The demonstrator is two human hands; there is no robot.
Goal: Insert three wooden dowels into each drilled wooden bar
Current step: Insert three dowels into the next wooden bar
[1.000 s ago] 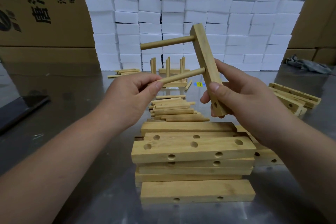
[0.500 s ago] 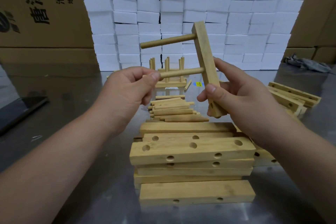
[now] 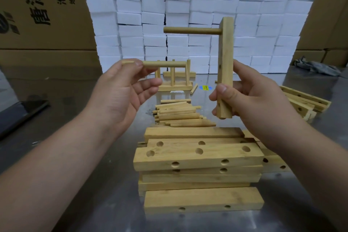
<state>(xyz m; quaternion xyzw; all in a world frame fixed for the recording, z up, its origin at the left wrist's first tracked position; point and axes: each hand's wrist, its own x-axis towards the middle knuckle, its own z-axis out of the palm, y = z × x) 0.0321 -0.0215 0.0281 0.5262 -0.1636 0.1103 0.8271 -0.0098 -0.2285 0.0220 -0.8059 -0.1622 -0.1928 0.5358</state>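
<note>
Gripping the lower end of a drilled bar [image 3: 226, 52], the right hand [image 3: 250, 96] holds it upright above the table [image 3: 75, 156], thumb across its front, with one dowel [image 3: 192, 30] seated near the top and jutting left. The left hand [image 3: 120, 92], palm turned inward, pinches a second dowel [image 3: 163, 64] level between thumb and forefinger, its free end apart from the bar.

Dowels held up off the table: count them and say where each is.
2. One dowel sticks out leftward near the top of the bar that the right hand grips upright. The other dowel is pinched in the left hand, apart from the bar.
</note>
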